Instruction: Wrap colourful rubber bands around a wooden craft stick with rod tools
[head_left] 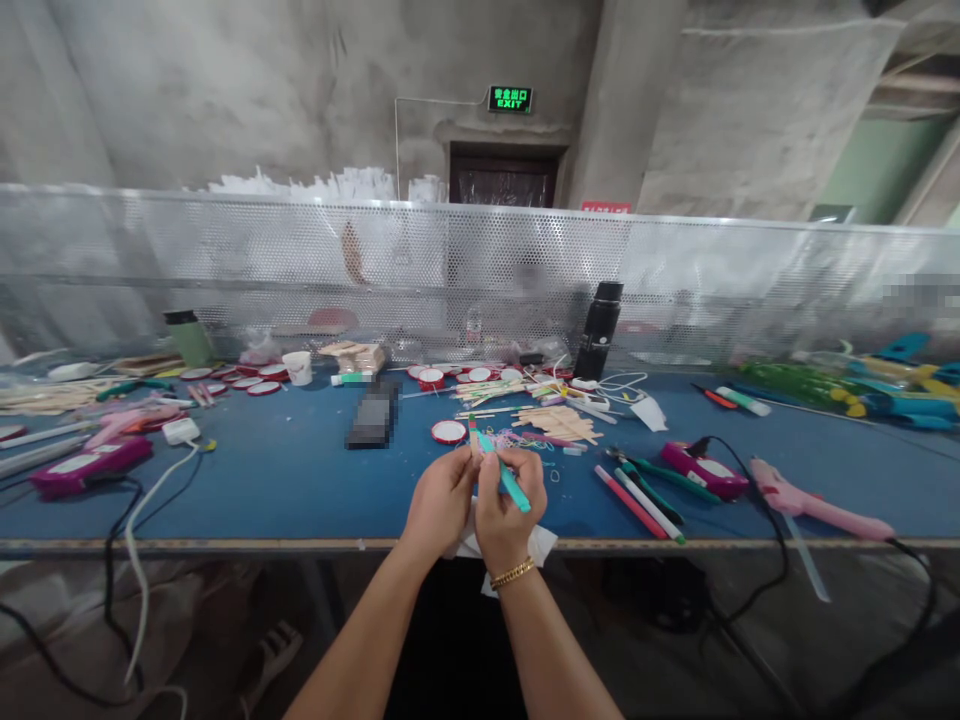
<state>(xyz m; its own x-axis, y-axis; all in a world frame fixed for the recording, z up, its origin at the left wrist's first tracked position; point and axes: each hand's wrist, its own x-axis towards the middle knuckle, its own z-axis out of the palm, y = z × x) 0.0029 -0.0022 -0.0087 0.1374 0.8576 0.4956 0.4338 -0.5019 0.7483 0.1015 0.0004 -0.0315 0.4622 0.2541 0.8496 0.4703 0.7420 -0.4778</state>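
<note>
I log: right hand (504, 500), fingers curled closed around a turquoise plastic marker pen (515, 488), near centre; presumably light, stiff, slick, best held mid-barrel. Left hand (439, 498), pinched on a slim pale stick with red-and-green end (472, 427); likely light, snappable, held low. Far right: flat wooden-stick pile (559, 423).

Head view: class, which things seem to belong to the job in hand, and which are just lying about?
Likely in use:
- teal marker, in the right hand
- small stick with a coloured end, in the left hand

Apparently lying about:
- black flask
- green bottle
- white cup
- pink glue gun at right
</note>
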